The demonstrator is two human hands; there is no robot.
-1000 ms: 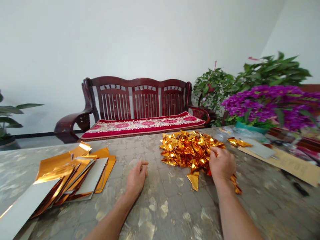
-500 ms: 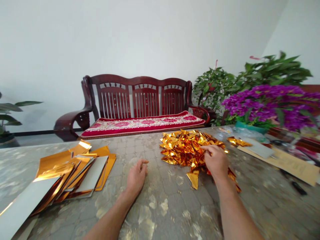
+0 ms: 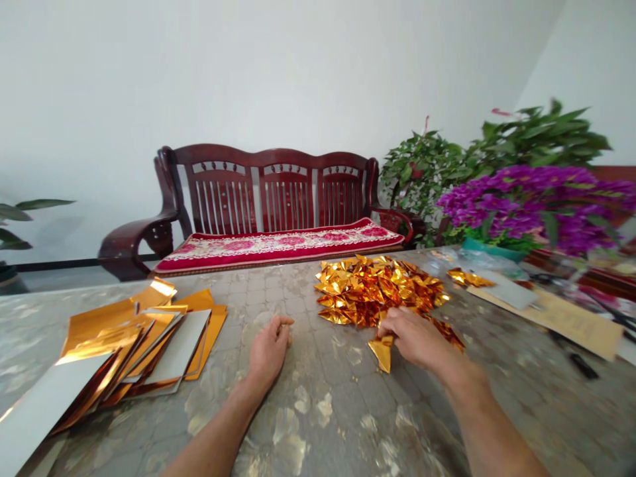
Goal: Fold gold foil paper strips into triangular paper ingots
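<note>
My left hand (image 3: 271, 346) rests on its side on the patterned tabletop, fingers curled in loosely and nothing visible in them. A heap of folded gold foil paper pieces (image 3: 370, 285) lies to the right of it. At the near edge of this heap my right hand (image 3: 410, 336) reaches down, its fingers closed at the top of one folded gold foil paper piece (image 3: 382, 358). That piece is pointed at its lower end and touches or nearly touches the table. The right fingertips are partly hidden behind the hand.
Loose gold-and-white foil sheets (image 3: 183, 341) are spread at the left. On the right are a tan envelope (image 3: 571, 324), a gold piece (image 3: 470, 278), a black object (image 3: 582, 366) and purple flowers (image 3: 536, 202). A wooden bench (image 3: 288, 192) stands behind the table (image 3: 328, 424).
My right hand has moved down and left from the heap's right side to the single gold piece at its near edge, closing on it. The left hand stays put.
</note>
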